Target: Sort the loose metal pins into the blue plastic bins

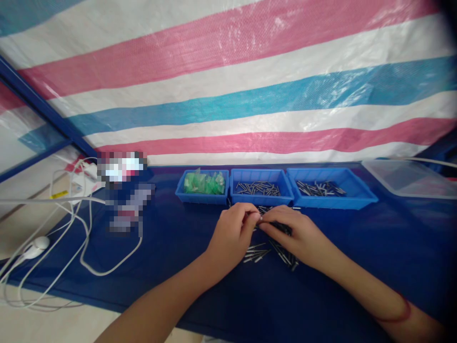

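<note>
Left hand (233, 233) and right hand (298, 236) meet fingertip to fingertip, both pinching what looks like a pin (260, 220) — loose pins (259, 252) lie just beneath, nearer the right hand

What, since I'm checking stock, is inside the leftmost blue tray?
The leftmost blue tray holds a heap of small translucent green pieces. They cover its floor, so anything beneath them cannot be seen. The pieces are too small for their exact shape to be made out.
</note>
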The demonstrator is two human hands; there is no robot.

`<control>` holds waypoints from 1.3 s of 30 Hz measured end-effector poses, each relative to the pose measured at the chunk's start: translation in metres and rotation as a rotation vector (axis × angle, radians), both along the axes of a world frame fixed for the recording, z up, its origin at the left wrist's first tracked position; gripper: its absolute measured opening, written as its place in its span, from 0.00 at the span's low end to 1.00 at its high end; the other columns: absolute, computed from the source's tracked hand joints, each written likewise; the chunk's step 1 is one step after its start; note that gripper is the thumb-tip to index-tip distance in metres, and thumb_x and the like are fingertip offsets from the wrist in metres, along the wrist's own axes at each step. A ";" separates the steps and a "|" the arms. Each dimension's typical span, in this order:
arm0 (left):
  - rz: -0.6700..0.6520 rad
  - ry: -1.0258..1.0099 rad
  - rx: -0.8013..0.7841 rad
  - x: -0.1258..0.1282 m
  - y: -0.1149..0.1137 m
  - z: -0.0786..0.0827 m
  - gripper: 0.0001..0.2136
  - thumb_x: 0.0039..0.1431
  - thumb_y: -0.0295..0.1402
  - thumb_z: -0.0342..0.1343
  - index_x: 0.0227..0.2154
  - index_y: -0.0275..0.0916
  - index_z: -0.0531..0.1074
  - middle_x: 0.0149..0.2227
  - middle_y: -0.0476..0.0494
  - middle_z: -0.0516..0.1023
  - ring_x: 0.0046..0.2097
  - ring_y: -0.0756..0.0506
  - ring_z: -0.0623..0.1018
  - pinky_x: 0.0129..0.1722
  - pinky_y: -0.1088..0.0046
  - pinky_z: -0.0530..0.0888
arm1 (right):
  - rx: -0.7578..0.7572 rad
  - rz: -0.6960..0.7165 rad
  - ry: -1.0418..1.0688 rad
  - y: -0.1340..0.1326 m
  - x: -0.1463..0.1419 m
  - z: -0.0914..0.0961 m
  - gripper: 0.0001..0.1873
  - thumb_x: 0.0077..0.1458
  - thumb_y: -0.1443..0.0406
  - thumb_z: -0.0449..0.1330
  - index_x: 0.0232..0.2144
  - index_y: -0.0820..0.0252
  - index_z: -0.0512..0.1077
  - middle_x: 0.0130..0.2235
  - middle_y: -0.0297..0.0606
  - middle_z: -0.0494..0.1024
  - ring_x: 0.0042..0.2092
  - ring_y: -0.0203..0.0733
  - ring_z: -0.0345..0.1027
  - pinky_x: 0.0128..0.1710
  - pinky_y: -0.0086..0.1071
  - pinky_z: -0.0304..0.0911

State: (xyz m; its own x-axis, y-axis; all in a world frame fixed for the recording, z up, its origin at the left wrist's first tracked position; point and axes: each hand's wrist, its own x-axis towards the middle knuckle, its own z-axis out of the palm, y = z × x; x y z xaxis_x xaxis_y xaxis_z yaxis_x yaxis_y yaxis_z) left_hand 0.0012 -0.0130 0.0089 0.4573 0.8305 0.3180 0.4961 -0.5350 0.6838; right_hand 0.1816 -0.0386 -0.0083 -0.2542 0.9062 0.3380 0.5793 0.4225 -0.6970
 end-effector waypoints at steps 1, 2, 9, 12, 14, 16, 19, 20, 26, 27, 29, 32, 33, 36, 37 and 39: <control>0.009 -0.021 -0.009 0.000 0.000 0.000 0.08 0.66 0.34 0.47 0.37 0.39 0.69 0.36 0.47 0.77 0.38 0.48 0.74 0.40 0.72 0.66 | -0.020 -0.045 0.068 0.001 0.003 0.001 0.08 0.58 0.61 0.57 0.33 0.55 0.75 0.37 0.38 0.80 0.40 0.43 0.72 0.43 0.38 0.65; 0.016 -0.032 -0.018 -0.001 0.001 0.001 0.08 0.66 0.34 0.47 0.38 0.39 0.69 0.36 0.47 0.77 0.37 0.48 0.74 0.40 0.72 0.66 | -0.046 -0.086 0.133 0.002 0.006 0.002 0.09 0.57 0.59 0.58 0.34 0.56 0.75 0.37 0.39 0.80 0.41 0.43 0.72 0.44 0.38 0.66; -0.057 0.105 -0.043 0.004 0.000 -0.004 0.09 0.65 0.35 0.48 0.34 0.39 0.71 0.34 0.47 0.78 0.36 0.47 0.76 0.38 0.71 0.65 | -0.184 -0.172 0.390 0.003 0.013 0.005 0.13 0.54 0.54 0.60 0.31 0.57 0.76 0.33 0.36 0.79 0.36 0.41 0.73 0.37 0.32 0.68; -0.080 0.114 -0.044 0.006 0.000 -0.006 0.08 0.64 0.36 0.51 0.39 0.39 0.71 0.37 0.48 0.79 0.39 0.46 0.77 0.40 0.70 0.65 | -0.160 -0.170 0.348 0.002 0.010 0.002 0.13 0.55 0.55 0.59 0.31 0.56 0.76 0.34 0.37 0.79 0.36 0.41 0.72 0.36 0.33 0.67; -0.114 0.098 -0.062 0.006 0.000 -0.006 0.09 0.64 0.37 0.51 0.42 0.39 0.71 0.38 0.48 0.80 0.39 0.46 0.77 0.40 0.71 0.65 | -0.145 -0.131 0.316 0.001 0.009 0.000 0.11 0.56 0.56 0.59 0.32 0.55 0.76 0.35 0.37 0.78 0.38 0.41 0.71 0.38 0.34 0.67; -0.143 0.087 -0.075 0.007 0.000 -0.006 0.09 0.65 0.36 0.50 0.41 0.40 0.73 0.38 0.48 0.80 0.38 0.47 0.77 0.38 0.72 0.65 | -0.120 -0.100 0.317 0.000 0.007 -0.003 0.10 0.56 0.57 0.59 0.32 0.55 0.76 0.35 0.37 0.78 0.39 0.42 0.71 0.40 0.34 0.67; -0.141 0.078 -0.074 0.007 0.001 -0.005 0.09 0.65 0.35 0.51 0.36 0.39 0.74 0.36 0.49 0.81 0.36 0.48 0.77 0.36 0.73 0.64 | -0.077 -0.122 0.353 0.000 0.005 -0.004 0.08 0.54 0.58 0.61 0.31 0.54 0.76 0.35 0.37 0.78 0.39 0.42 0.72 0.39 0.35 0.67; -0.134 0.075 -0.072 0.007 0.001 -0.005 0.09 0.64 0.36 0.51 0.35 0.39 0.74 0.35 0.50 0.81 0.35 0.49 0.77 0.36 0.73 0.64 | -0.068 -0.130 0.361 0.000 0.005 -0.004 0.07 0.53 0.58 0.62 0.31 0.54 0.76 0.34 0.37 0.78 0.38 0.42 0.71 0.38 0.35 0.67; -0.082 0.015 -0.041 0.007 0.004 -0.008 0.07 0.59 0.38 0.58 0.33 0.39 0.74 0.32 0.50 0.79 0.33 0.50 0.76 0.35 0.74 0.65 | -0.048 -0.059 0.369 -0.002 0.005 0.001 0.05 0.56 0.61 0.60 0.33 0.53 0.76 0.34 0.36 0.78 0.38 0.41 0.71 0.38 0.35 0.66; -0.069 0.000 -0.029 0.006 0.004 -0.008 0.07 0.59 0.38 0.58 0.33 0.39 0.74 0.32 0.50 0.79 0.33 0.50 0.75 0.35 0.74 0.65 | -0.049 -0.056 0.368 -0.002 0.006 0.001 0.06 0.56 0.61 0.59 0.33 0.53 0.76 0.34 0.37 0.78 0.38 0.41 0.71 0.38 0.35 0.66; -0.043 -0.030 0.004 0.004 0.003 -0.007 0.07 0.59 0.37 0.59 0.33 0.39 0.74 0.33 0.49 0.79 0.34 0.49 0.75 0.37 0.73 0.66 | -0.051 -0.057 0.359 -0.001 0.008 0.001 0.06 0.56 0.61 0.59 0.34 0.53 0.76 0.35 0.37 0.78 0.38 0.41 0.71 0.38 0.35 0.66; -0.020 -0.063 0.050 0.002 0.002 -0.004 0.08 0.59 0.38 0.58 0.32 0.38 0.74 0.33 0.48 0.78 0.35 0.49 0.75 0.39 0.72 0.66 | -0.056 -0.021 0.325 0.000 0.011 -0.001 0.06 0.57 0.61 0.59 0.34 0.54 0.75 0.35 0.37 0.77 0.38 0.40 0.71 0.39 0.34 0.66; -0.019 -0.066 0.057 0.001 0.002 -0.002 0.08 0.60 0.38 0.57 0.32 0.38 0.74 0.33 0.48 0.78 0.35 0.49 0.75 0.39 0.72 0.67 | -0.050 -0.004 0.307 0.001 0.011 -0.001 0.06 0.57 0.61 0.59 0.34 0.54 0.75 0.36 0.37 0.77 0.39 0.40 0.71 0.40 0.35 0.66; -0.039 0.001 0.043 0.000 0.004 0.001 0.11 0.62 0.41 0.54 0.36 0.38 0.73 0.34 0.48 0.78 0.36 0.48 0.75 0.39 0.70 0.66 | 0.012 -0.006 0.221 0.002 0.013 0.001 0.06 0.58 0.62 0.58 0.34 0.54 0.74 0.37 0.37 0.76 0.40 0.41 0.71 0.41 0.35 0.66; -0.047 0.053 0.044 0.000 0.004 0.000 0.12 0.62 0.42 0.54 0.38 0.38 0.73 0.35 0.47 0.78 0.37 0.47 0.75 0.39 0.69 0.66 | 0.052 -0.035 0.183 0.003 0.016 0.002 0.06 0.58 0.62 0.57 0.33 0.54 0.74 0.37 0.38 0.76 0.41 0.41 0.70 0.42 0.36 0.66; -0.058 0.193 0.082 -0.001 0.005 -0.002 0.15 0.62 0.44 0.53 0.43 0.40 0.71 0.40 0.46 0.77 0.42 0.45 0.74 0.42 0.66 0.65 | 0.161 -0.145 0.090 0.005 0.026 0.006 0.06 0.58 0.62 0.57 0.32 0.54 0.73 0.37 0.38 0.76 0.41 0.43 0.70 0.43 0.38 0.65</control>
